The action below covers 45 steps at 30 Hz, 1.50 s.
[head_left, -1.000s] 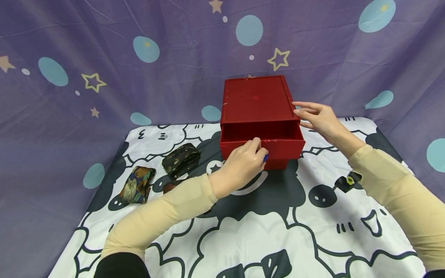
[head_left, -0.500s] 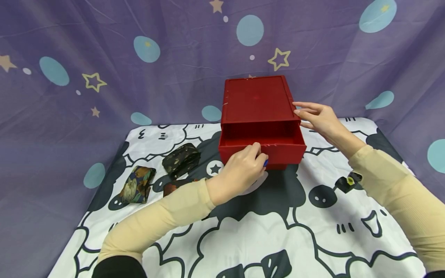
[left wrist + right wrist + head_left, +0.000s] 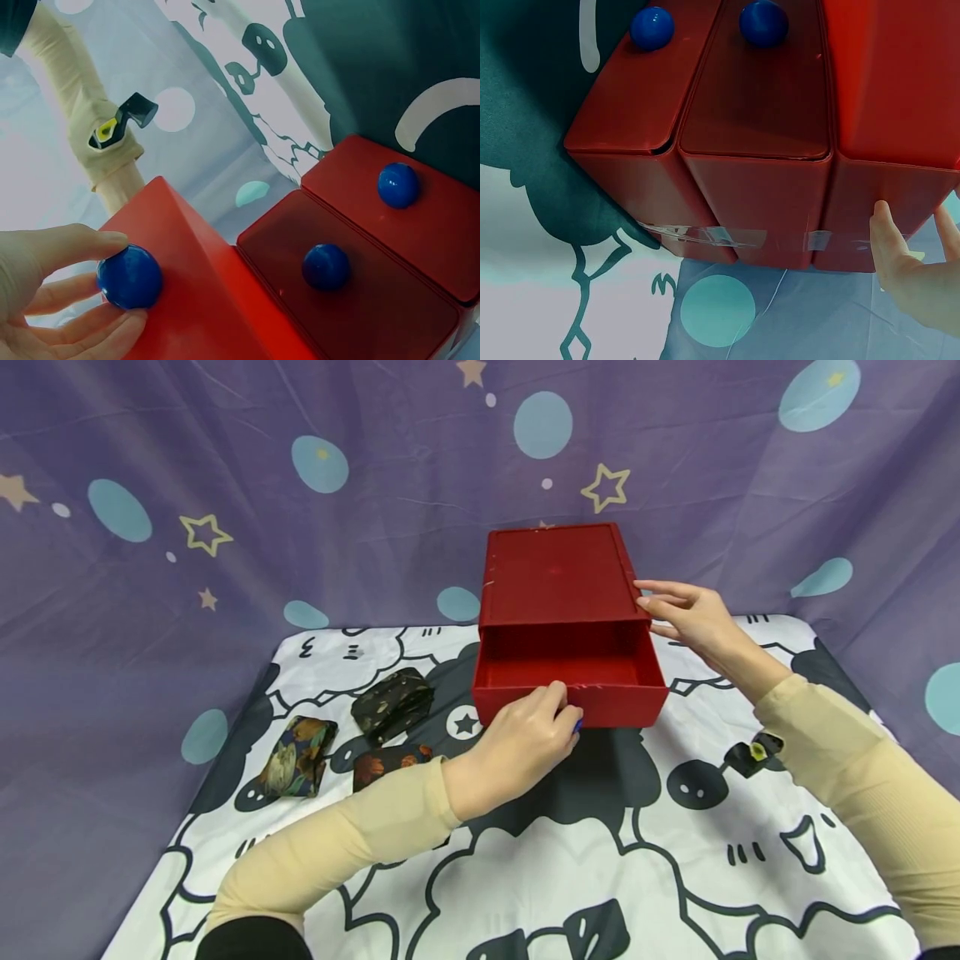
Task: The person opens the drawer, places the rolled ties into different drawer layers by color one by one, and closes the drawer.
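Before a purple curtain [image 3: 405, 527] dotted with stars and blue spots, a bench [image 3: 547, 877] spread with cartoon-print cloth carries a three-tier red cabinet [image 3: 558, 577] near its far edge. The top drawer [image 3: 626, 708] juts well out toward the person, its bare red floor in view, while the two drawers below sit closed. The left hand [image 3: 517, 747] reaches to the drawer's front; the right hand [image 3: 693, 614] rests its fingertips against the cabinet's right side, its fingers extended and grasping nothing. Left of the cabinet lie a dark pouch [image 3: 392, 703], a floral pouch [image 3: 298, 756] and an orange-flowered pouch [image 3: 382, 764], the last partly covered by the left sleeve [image 3: 405, 806]. Smallest of all is the round blue knob [image 3: 130, 277], which the left hand's thumb and fingers pinch. A harder pull could bring the drawer off its support and drop its front, or drag the cabinet forward, since the right hand's light touch may brace it little. The clear tape [image 3: 735, 237] across the tiers could also give under strain, letting the top one shift, and the smooth knob might slip free.
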Each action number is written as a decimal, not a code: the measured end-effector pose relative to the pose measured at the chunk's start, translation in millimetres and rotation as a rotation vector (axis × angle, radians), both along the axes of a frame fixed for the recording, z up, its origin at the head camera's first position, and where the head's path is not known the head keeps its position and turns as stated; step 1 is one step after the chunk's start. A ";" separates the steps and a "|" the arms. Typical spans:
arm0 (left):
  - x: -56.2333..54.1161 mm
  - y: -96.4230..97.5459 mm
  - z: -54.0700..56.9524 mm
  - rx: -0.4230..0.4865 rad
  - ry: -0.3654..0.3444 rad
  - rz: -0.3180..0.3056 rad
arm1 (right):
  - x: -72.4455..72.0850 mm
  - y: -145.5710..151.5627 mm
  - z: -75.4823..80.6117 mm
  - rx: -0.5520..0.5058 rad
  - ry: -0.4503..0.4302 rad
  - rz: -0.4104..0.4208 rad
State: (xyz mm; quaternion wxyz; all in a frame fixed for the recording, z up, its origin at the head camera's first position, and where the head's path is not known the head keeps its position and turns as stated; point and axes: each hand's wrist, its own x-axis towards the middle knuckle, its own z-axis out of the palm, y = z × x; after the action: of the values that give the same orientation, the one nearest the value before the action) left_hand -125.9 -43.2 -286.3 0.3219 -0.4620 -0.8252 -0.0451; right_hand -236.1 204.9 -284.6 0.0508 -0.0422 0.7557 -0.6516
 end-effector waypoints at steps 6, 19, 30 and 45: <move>5.5 -0.2 0.2 -0.011 -0.011 0.000 | 0.3 0.4 -0.1 -0.008 0.002 0.003; 12.9 -0.7 -1.5 -0.019 -0.025 -0.014 | 0.1 0.3 0.1 -0.042 0.005 0.010; 15.4 -1.1 -4.3 -0.027 -0.001 -0.018 | 0.1 0.8 0.3 -0.010 0.007 0.013; 15.9 -8.2 -6.4 -0.018 -0.096 -0.049 | -0.3 0.2 -0.8 -0.023 -0.008 0.004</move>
State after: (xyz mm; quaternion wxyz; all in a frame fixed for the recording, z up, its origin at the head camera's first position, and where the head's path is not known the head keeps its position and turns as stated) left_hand -110.0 -51.4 -292.7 0.2764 -0.4822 -0.8286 -0.0676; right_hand -236.4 205.1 -285.4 0.0549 -0.0418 0.7477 -0.6604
